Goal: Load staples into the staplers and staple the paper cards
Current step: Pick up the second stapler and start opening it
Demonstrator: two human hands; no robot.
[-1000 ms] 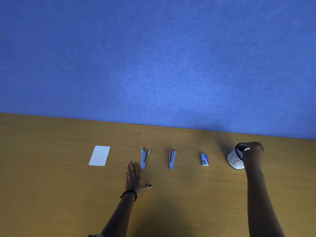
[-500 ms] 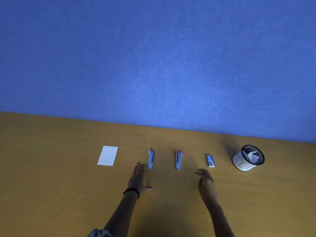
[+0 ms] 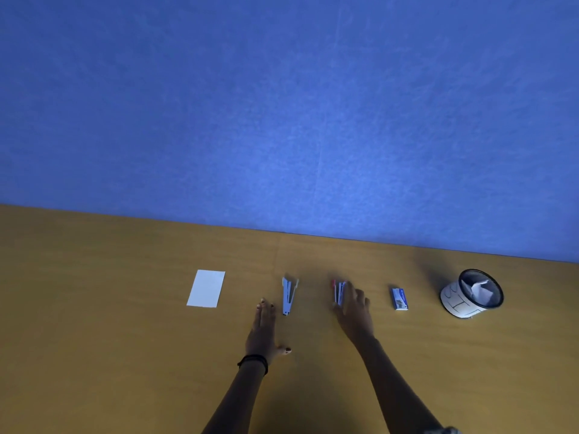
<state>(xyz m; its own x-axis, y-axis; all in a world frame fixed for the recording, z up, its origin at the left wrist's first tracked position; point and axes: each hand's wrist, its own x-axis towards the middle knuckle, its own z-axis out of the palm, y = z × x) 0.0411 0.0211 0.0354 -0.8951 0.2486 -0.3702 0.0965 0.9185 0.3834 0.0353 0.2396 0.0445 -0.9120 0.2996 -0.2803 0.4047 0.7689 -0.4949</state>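
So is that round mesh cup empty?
No. The mesh cup leans tilted on the table, and crumpled white paper shows through its open mouth.

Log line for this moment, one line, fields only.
phase: reach | right hand: on red stapler, grip unclear | left hand: flat on table by other stapler | staple box: untouched | card: unstapled

Single head-worn view, forward and down over table [image 3: 125, 355], toward wall [image 3: 282, 104].

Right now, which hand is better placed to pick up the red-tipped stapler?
Right. The right hand is already at the red-tipped stapler, fingers against it; the left hand lies flat on the wooden table.
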